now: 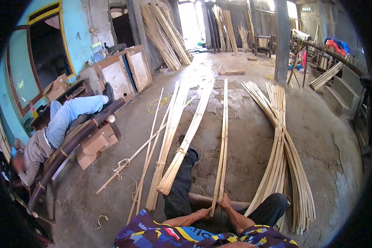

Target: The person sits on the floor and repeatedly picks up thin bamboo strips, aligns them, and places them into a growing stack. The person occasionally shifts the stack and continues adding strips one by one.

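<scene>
While the left hand [203, 213] pinches one pale strip [216, 182], the right hand [225, 202] clasps a second strip [222, 177].

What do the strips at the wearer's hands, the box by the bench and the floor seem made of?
Long, flat, pale-tan strips: probably split bamboo, unpainted, given their slim, bare look.
Brown, open-flapped box: looks like cardboard, matte, with creased flaps.
Uneven grey-brown floor: concrete or packed earth, unclear which; dull, cracked, patchy.

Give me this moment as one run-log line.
left hand: at near end of long bamboo strips | right hand: gripping them | left side: tied bamboo bundles | right side: crossed bamboo strip piles
</scene>
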Motion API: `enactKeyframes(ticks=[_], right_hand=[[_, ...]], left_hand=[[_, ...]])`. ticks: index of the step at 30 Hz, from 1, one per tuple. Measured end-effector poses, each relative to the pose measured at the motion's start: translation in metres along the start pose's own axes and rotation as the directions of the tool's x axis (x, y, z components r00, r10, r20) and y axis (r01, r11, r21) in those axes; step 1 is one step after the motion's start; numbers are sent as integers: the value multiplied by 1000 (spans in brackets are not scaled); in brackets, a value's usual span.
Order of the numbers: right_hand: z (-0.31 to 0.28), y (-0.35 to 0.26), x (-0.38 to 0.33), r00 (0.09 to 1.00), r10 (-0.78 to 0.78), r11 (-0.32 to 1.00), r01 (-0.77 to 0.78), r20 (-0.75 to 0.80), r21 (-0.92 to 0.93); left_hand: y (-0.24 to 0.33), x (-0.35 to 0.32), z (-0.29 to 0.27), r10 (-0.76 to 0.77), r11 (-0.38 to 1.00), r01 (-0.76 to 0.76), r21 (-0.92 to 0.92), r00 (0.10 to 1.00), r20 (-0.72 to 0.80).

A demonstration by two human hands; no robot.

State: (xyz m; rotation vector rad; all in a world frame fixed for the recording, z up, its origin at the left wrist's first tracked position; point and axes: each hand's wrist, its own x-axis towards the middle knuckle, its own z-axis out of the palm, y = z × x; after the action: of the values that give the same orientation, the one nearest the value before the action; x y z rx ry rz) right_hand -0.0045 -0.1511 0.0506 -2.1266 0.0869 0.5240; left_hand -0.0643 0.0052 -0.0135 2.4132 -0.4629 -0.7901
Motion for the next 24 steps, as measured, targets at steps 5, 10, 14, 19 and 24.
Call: enactKeyframes(ticks=[5,10,14,19,24], right_hand=[[22,35,15,983,73,954,-119,171,277],[49,68,25,971,-222,937,187,88,295],[34,47,2,967,-238,822,154,86,548],[15,21,-4,979,-195,896,157,53,414],[6,25,10,982,-187,896,162,20,412]], left_hand=[[-26,31,22,106,893,-208,-398,959,-264],[0,9,8,-277,767,135,-628,952,-133],[38,-18,-15,-234,692,15,-722,951,-204],[70,-30,-43,-187,790,-42,-612,933,-306],[75,-17,-57,-154,743,-77,-664,947,-282]])
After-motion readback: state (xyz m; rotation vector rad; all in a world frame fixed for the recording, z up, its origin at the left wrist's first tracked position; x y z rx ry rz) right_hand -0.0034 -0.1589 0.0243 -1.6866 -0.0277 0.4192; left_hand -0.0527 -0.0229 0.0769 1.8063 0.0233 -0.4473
